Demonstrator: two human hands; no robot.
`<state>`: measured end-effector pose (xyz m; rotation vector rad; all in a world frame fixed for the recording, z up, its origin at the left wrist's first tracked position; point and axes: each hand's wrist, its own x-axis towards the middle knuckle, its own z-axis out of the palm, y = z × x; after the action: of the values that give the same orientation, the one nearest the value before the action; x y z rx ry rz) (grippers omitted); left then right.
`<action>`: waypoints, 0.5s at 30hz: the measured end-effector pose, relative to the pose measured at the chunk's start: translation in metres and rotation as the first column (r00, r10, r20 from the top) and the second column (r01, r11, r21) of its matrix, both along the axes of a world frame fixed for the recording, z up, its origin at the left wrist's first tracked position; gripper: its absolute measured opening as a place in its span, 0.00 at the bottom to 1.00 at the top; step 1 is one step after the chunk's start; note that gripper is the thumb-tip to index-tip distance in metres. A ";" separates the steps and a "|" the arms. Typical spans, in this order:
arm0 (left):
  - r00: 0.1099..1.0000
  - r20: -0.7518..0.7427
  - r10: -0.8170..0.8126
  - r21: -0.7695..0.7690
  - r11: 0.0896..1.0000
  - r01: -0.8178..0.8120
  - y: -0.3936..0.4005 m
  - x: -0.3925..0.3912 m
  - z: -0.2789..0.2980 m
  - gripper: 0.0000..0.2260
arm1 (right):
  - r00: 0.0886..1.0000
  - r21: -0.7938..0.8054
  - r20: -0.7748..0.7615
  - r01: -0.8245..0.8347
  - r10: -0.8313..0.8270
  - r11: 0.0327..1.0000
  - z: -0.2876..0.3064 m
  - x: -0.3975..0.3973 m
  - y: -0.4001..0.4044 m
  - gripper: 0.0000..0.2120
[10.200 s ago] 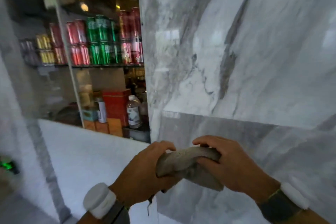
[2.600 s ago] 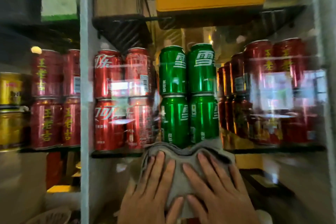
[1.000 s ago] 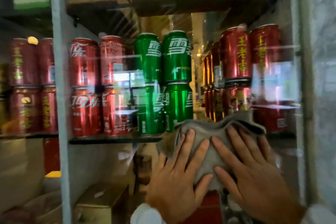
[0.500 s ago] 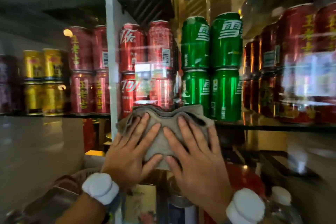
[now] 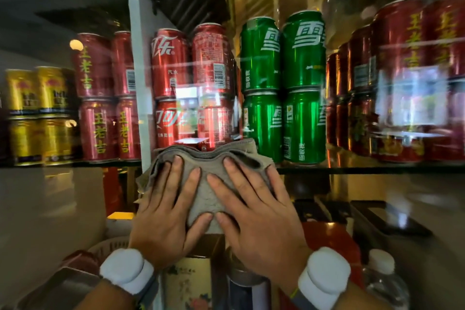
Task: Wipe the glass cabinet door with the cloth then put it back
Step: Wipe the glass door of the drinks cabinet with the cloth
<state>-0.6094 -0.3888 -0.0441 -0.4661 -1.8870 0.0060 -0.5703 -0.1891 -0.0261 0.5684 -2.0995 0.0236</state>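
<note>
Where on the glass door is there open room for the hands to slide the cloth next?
Both hands, left hand and right hand, press the cloth flat. Glass lies uncovered above over the green cans, left toward the gold cans, and right. The frame strip borders the cloth's left.

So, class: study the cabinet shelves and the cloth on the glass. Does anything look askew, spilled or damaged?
Nothing stands out. The green cans and red cans stand upright in tidy stacks of two. The grey cloth is bunched along its top edge, pressed flat to the glass by the left hand and right hand.
</note>
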 end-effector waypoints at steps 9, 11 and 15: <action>0.984 0.023 -0.176 -0.034 0.984 0.177 0.120 0.017 0.016 0.31 | 0.983 -0.071 -0.102 0.149 -0.155 0.986 -0.006 0.018 0.115 0.28; 0.974 0.055 -0.222 -0.031 0.974 0.223 0.153 0.021 0.018 0.31 | 0.973 -0.070 -0.108 0.198 -0.205 0.978 -0.007 0.023 0.147 0.28; 0.962 0.102 -0.254 -0.049 0.965 0.259 0.205 0.028 0.024 0.31 | 0.956 -0.078 -0.090 0.274 -0.280 0.959 -0.007 0.031 0.200 0.29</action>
<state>-0.5813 -0.1840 -0.0200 -0.7629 -1.9100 -0.1325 -0.5391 0.0114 -0.0328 0.2270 -2.0543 -0.0949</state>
